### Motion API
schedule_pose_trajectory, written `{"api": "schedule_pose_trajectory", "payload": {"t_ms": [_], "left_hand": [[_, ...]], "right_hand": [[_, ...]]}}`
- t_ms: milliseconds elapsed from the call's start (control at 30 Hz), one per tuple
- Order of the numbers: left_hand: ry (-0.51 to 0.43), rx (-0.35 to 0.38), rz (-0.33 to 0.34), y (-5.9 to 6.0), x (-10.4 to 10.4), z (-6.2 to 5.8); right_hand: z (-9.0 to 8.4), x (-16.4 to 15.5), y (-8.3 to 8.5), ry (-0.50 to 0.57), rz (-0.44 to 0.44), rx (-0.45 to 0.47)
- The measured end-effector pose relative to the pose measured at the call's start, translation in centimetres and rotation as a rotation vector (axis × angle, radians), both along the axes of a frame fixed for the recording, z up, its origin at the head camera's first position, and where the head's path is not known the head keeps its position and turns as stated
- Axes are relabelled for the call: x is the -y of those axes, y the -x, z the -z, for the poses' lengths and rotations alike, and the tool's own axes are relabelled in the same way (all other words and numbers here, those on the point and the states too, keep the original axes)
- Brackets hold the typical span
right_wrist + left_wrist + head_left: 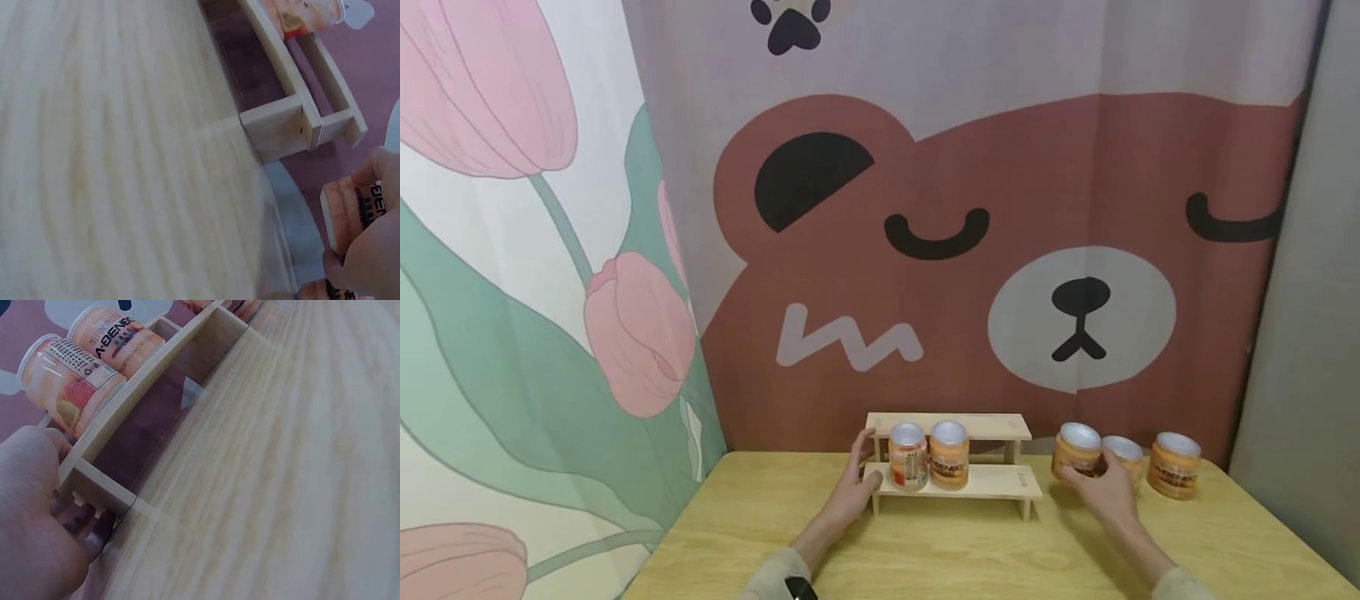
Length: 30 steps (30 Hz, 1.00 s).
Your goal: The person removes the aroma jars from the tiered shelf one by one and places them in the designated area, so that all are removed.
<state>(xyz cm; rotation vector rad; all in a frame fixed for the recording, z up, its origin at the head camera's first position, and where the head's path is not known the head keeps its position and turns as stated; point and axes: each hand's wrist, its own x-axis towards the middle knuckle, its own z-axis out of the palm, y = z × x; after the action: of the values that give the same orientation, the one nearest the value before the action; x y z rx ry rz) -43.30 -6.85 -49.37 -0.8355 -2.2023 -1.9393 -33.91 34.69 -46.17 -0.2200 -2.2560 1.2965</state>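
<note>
A two-tier wooden rack (pixel 992 482) stands on the table, with two orange cans (pixel 908 457) side by side on its lower tier. My left hand (pixel 852 490) grips the rack's left end; in the left wrist view, the thumb lies by the lower board and the fingers (pixel 81 522) curl beneath it near the leg. To the right of the rack, my right hand (pixel 1103 490) holds another orange can (pixel 1075 450) between thumb and fingers. That can (pixel 345 212) is raised off the table, its base showing in the right wrist view.
Two more orange cans stand on the table at the right: one (pixel 1131 454) partly hidden behind my right hand, the other (pixel 1175 467) farther right. A curtain with a bear print (pixel 850 275) hangs behind the wooden table (pixel 955 550).
</note>
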Motion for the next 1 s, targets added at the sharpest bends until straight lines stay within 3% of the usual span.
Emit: {"api": "schedule_pose_trajectory", "payload": {"t_ms": [500,767,1000], "left_hand": [[0.036,0.051,-0.021,0.1,0.0,0.1],[0.006,0.011,-0.001,0.3,0.0,0.2],[0.025,0.011,-0.025,0.3,-0.1,0.3]], "right_hand": [[1.6,-1.4,0.6,-0.099,0.001,0.025],[2.0,-1.5,0.7,-0.136,-0.009,0.032],[2.1,-1.5,0.6,-0.138,-0.019,0.053]]}}
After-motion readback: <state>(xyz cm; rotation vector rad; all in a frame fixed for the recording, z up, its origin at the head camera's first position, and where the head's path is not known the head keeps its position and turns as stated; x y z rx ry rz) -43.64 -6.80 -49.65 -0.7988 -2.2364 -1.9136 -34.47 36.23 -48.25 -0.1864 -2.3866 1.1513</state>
